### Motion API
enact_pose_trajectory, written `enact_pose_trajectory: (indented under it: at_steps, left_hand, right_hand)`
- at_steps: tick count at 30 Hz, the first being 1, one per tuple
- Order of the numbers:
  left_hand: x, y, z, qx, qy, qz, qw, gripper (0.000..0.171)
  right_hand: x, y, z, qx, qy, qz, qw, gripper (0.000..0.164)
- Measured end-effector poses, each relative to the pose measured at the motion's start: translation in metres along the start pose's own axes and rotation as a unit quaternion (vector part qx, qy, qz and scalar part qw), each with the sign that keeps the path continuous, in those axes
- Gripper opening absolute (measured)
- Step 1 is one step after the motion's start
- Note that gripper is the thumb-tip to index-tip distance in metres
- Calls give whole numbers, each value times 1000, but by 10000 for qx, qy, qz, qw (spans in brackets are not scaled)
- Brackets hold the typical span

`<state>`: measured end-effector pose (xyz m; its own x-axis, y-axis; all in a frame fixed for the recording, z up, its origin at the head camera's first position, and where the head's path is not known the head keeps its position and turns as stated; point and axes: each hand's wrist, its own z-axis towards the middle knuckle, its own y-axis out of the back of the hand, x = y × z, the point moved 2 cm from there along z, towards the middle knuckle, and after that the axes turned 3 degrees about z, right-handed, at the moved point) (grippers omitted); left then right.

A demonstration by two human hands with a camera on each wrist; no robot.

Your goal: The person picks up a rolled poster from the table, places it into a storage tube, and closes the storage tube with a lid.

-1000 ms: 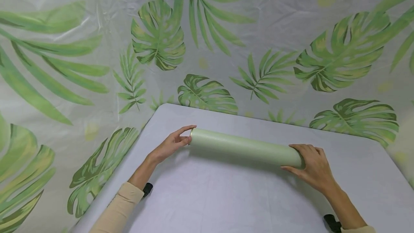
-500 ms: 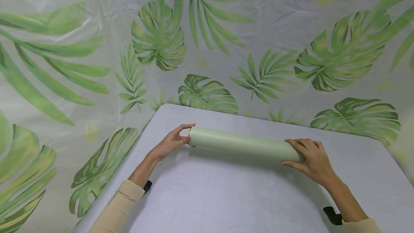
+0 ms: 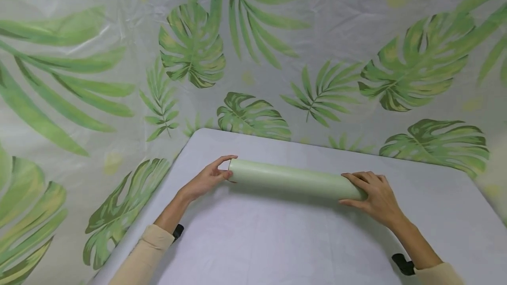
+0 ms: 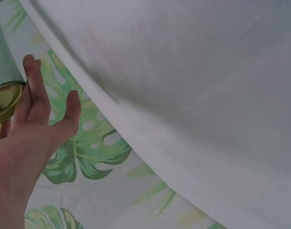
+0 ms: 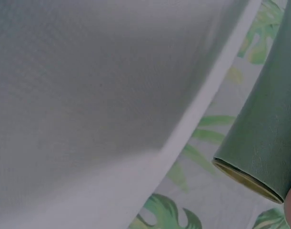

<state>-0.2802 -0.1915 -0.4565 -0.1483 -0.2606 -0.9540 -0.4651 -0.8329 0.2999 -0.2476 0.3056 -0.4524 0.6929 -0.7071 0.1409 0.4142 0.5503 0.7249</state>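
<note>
A pale green roll with a smooth outer face is held lengthwise over the white tabletop, its right end a little nearer to me. My left hand holds its left end, index finger along the top of the rim and thumb at the near side. In the left wrist view that end shows a gold-coloured inside. Around the right end curls my right hand, fingers over the top and thumb beneath. The right wrist view shows the hollow, gold-lined end of the roll, with only a bit of that hand at the edge.
A white cloth covers the table, whose rounded far corners meet a leaf-printed backdrop. Dark wrist devices, one on the left and one on the right, hang beside the forearms.
The roll has shifted slightly left together with both hands. Its right end has come up a little, so it lies somewhat more level in the head view. Both holds stay the same.
</note>
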Motion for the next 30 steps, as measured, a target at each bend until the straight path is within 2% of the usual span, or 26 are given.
enact_pose_trajectory:
  at_steps: [6, 11, 17, 30]
  left_hand:
    - [-2, 3, 4, 206, 34, 416, 9989, 54]
    - [-5, 3, 6, 161, 35, 694, 9975, 58]
    - [-3, -1, 11, 134, -212, 1182, 9927, 60]
    - [4, -1, 15, -388, 127, 1866, 9816, 63]
  right_hand:
    - [-1, -2, -1, 20, -185, 22, 9998, 84]
    - [0, -2, -1, 50, -281, 66, 9996, 81]
    - [-1, -4, -1, 101, -410, 64, 9991, 79]
    - [4, -21, 6, 633, -864, 129, 9942, 76]
